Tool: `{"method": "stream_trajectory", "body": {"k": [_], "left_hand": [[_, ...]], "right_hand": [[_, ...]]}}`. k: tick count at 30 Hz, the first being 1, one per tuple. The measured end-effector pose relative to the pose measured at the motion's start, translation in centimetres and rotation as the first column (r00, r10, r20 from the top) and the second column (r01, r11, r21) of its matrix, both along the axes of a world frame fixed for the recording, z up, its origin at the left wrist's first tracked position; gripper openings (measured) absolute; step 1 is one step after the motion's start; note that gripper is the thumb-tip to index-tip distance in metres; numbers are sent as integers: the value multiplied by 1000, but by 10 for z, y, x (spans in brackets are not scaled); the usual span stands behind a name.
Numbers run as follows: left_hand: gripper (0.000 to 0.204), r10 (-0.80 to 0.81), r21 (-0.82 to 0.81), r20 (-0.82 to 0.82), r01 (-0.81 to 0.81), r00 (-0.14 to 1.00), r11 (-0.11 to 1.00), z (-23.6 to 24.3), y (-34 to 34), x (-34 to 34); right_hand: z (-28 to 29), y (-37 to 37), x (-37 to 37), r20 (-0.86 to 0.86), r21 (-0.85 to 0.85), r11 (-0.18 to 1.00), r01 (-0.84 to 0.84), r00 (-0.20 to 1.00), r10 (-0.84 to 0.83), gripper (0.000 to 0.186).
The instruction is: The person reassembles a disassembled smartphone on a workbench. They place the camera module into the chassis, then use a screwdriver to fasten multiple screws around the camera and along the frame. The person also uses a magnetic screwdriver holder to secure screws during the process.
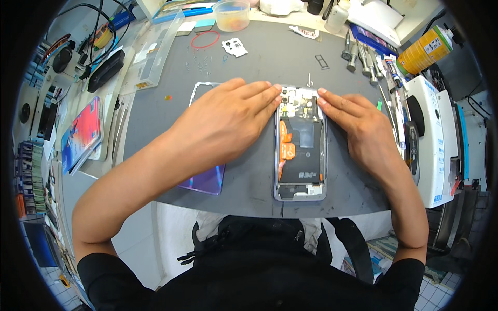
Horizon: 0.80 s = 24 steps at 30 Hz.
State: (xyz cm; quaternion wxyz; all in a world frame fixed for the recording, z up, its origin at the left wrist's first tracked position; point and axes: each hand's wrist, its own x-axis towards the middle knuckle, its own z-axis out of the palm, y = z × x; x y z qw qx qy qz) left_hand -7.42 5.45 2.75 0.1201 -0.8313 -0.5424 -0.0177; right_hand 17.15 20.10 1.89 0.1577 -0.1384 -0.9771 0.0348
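An opened smartphone point(306, 155) lies upright along the desk's depth, its internal boards, orange flex parts and black battery exposed. My left hand point(228, 114) reaches over a purple back cover point(205, 181), fingertips pressed on the phone's upper left edge, thumb hidden. My right hand point(365, 129) grips the upper right edge with index and middle fingertips, the other fingers bent. Above the phone are a small metal tray point(321, 61) and a white shield plate point(234, 47).
Screwdrivers point(353, 55), a yellow spray can point(423, 51) and a white device point(436, 155) line the right. A plastic organizer point(150, 62) and a red-pink case point(82, 129) sit left. A clear cup point(231, 15) stands at the back of the grey mat point(249, 207).
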Motion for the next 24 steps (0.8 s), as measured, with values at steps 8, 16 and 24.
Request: {"method": "stream_trajectory", "body": {"k": [8,16,24], "left_hand": [[53,-4,14,22,4,1000,1000,-6,-3,-9],[46,-16,46,2,15,1000,999,0,-55,24],[45,-50,61,71,46,996,997,-4,-60,27]], "right_hand": [[2,-3,8,47,-20,1000,-4,999,5,51],[0,-58,43,48,-2,998,-55,997,55,52],[-5,-66,54,31,-33,998,-46,998,47,56]]}}
